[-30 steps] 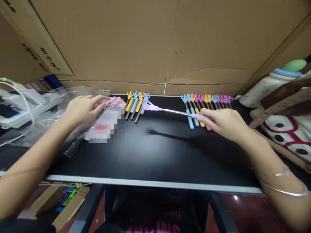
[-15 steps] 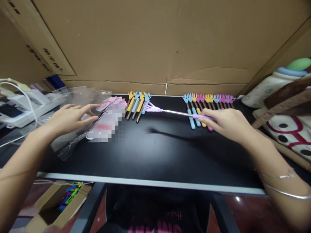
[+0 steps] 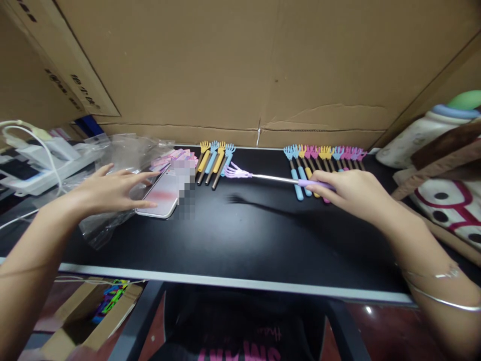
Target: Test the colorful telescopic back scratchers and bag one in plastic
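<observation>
Clamping in right hand [image 3: 345,191] a lilac, metal-rodded, claw-headed back scratcher [image 3: 274,178], aligned lengthwise leftward from grip toward farther, spread-fingered left hand [image 3: 107,193].

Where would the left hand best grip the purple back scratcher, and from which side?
Probably the bare metal rod, approached from the near left with a pinch across it. The purple back scratcher is held crosswise above the table, its handle in the right hand; the rod is straight and slim, while the claw head, splayed into prongs, offers a less even hold.
</observation>
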`<state>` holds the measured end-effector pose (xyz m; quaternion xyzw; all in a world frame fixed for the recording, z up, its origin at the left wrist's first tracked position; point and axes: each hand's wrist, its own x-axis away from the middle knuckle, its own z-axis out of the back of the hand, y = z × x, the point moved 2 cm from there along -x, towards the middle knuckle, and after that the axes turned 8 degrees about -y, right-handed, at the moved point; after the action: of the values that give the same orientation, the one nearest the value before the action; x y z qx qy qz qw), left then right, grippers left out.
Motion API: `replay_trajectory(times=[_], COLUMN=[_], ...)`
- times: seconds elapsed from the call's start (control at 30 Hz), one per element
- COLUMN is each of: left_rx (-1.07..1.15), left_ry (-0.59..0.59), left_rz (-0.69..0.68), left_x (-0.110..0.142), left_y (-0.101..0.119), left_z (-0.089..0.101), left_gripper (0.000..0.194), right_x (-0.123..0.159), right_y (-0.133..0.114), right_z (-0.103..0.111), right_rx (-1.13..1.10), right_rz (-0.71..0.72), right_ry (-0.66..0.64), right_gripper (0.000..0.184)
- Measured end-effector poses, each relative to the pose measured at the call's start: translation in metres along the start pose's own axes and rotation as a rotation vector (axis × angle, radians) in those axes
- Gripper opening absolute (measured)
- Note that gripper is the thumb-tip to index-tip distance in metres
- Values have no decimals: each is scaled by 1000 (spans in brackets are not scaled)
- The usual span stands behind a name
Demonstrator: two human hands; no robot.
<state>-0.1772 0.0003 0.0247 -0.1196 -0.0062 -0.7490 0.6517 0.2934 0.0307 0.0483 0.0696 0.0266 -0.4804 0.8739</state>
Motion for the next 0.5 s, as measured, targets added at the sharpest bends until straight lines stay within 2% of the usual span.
replay_trajectory(times=[0.1,0.23,0.37,0.5], left_rx=[-17,-34,-79,-87], left_ry=[-124,-85,78,333], left_rz=[38,52,-5,-176], left_x=[0,-1,-5,-13], left_y=[4,11,29,74], left_z=[1,11,26,42], left_gripper=[76,80,76,58], right_x=[0,1,1,1], right_y=[0,-1,-2,-5], right_z=[1,1,1,-1], right_rx=[11,35,70,93], right_rz=[1,10,21,51], right_ry=[0,9,20,38], right_gripper=[58,58,60,62])
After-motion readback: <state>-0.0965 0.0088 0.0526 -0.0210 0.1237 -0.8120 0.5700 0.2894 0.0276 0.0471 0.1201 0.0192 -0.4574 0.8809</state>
